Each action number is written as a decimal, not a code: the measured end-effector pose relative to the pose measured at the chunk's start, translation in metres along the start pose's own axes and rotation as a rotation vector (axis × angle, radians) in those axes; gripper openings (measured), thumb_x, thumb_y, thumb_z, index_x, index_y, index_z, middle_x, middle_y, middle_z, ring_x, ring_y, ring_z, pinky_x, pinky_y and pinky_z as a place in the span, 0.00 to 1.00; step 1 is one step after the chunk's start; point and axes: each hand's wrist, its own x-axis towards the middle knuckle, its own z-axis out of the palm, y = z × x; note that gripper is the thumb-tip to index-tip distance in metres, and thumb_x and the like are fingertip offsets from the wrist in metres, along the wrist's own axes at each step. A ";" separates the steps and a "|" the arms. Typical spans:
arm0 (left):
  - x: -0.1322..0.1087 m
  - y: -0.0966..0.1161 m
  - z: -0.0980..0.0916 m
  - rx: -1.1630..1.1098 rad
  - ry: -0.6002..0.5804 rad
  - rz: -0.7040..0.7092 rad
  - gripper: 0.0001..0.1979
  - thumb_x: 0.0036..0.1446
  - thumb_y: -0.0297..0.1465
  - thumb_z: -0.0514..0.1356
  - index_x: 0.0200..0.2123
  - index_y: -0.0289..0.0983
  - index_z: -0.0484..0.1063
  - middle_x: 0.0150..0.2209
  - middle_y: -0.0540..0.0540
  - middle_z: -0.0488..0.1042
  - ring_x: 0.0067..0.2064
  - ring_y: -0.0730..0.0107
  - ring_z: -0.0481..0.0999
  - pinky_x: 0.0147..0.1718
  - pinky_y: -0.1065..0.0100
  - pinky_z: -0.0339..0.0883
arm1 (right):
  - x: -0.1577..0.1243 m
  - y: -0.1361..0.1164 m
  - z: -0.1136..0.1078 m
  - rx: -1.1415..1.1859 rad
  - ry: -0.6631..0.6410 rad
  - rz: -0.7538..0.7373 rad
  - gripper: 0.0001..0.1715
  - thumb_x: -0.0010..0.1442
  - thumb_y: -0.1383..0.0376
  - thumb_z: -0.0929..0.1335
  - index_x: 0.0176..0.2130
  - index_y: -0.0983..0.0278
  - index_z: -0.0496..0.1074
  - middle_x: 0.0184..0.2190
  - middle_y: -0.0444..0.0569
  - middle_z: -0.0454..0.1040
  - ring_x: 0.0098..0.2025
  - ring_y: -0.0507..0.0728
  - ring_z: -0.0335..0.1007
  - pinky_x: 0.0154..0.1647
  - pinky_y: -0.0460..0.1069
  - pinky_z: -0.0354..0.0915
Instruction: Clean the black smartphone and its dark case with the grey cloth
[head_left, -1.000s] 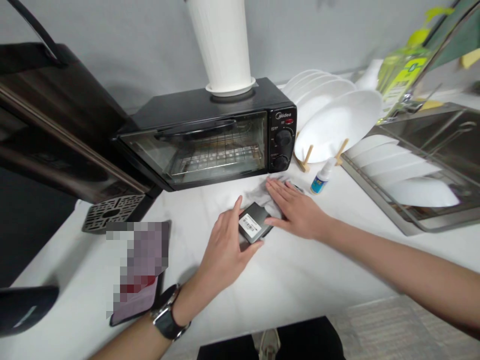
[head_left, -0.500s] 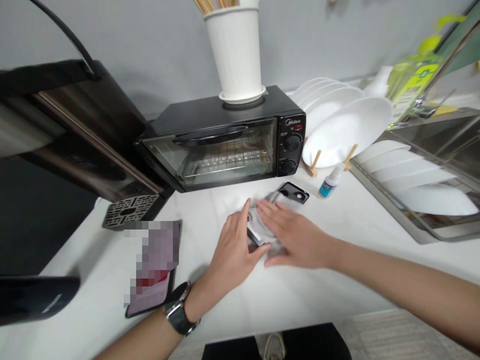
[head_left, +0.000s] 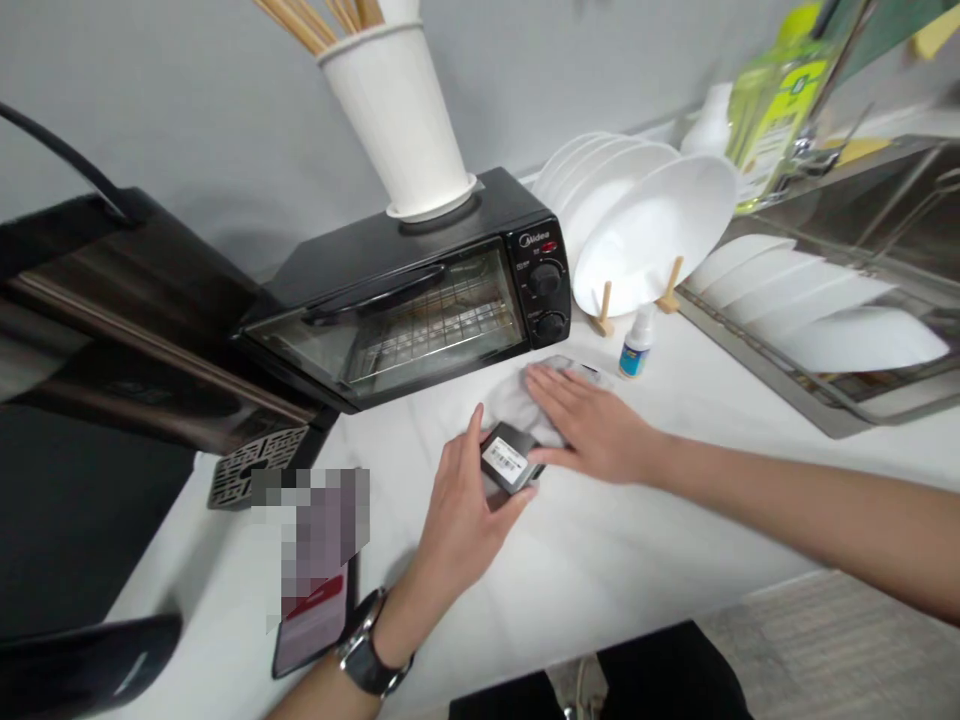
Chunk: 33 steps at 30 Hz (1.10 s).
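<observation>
A flat dark grey device with a white barcode label [head_left: 508,457] lies on the white counter. My left hand [head_left: 469,505] grips its near end, thumb on one side and fingers on the other. My right hand [head_left: 592,420] presses a crumpled light grey cloth [head_left: 517,400] onto the device, fingers stretched together over the cloth and thumb by the label. The cloth hides most of the far part of the device; only a dark sliver shows there. Just beyond my right hand stands a small white spray bottle with a blue label [head_left: 637,345].
Behind my hands is a black toaster oven [head_left: 420,310] with a white cup of sticks [head_left: 397,120] on top. White plates [head_left: 652,230] stand in a rack. A metal sink [head_left: 795,400] holds white dishes. On the left are a phone [head_left: 315,620] and a black machine [head_left: 150,300].
My right hand and the cloth have slid toward the far end, covering the dark end with round shapes. The near end's barcode label has come into view. The camera view has tilted and shifted.
</observation>
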 end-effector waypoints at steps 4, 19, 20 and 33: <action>-0.001 -0.002 0.000 -0.001 -0.024 0.003 0.52 0.59 0.35 0.67 0.75 0.47 0.35 0.61 0.37 0.65 0.65 0.48 0.65 0.64 0.41 0.61 | -0.003 -0.006 0.001 0.055 -0.031 -0.126 0.65 0.63 0.32 0.61 0.74 0.77 0.45 0.74 0.71 0.48 0.77 0.71 0.42 0.77 0.67 0.45; -0.002 -0.003 0.002 -0.041 -0.016 -0.023 0.54 0.57 0.32 0.69 0.75 0.47 0.35 0.63 0.37 0.63 0.65 0.47 0.65 0.64 0.40 0.61 | -0.004 -0.002 0.000 0.062 -0.005 -0.067 0.58 0.67 0.34 0.58 0.74 0.75 0.49 0.73 0.68 0.51 0.75 0.69 0.49 0.75 0.64 0.51; -0.002 -0.003 0.002 -0.042 -0.008 -0.037 0.54 0.58 0.34 0.69 0.75 0.47 0.36 0.62 0.37 0.64 0.65 0.48 0.66 0.65 0.41 0.61 | -0.003 0.004 0.001 0.022 0.030 0.023 0.60 0.67 0.34 0.59 0.74 0.76 0.48 0.73 0.71 0.50 0.75 0.72 0.48 0.75 0.67 0.52; 0.002 -0.005 0.007 -0.079 0.007 0.070 0.56 0.57 0.35 0.70 0.76 0.43 0.34 0.62 0.36 0.66 0.63 0.48 0.66 0.63 0.43 0.62 | 0.007 0.013 0.002 -0.090 -0.005 0.001 0.54 0.70 0.38 0.58 0.73 0.78 0.51 0.73 0.72 0.50 0.76 0.71 0.47 0.75 0.69 0.51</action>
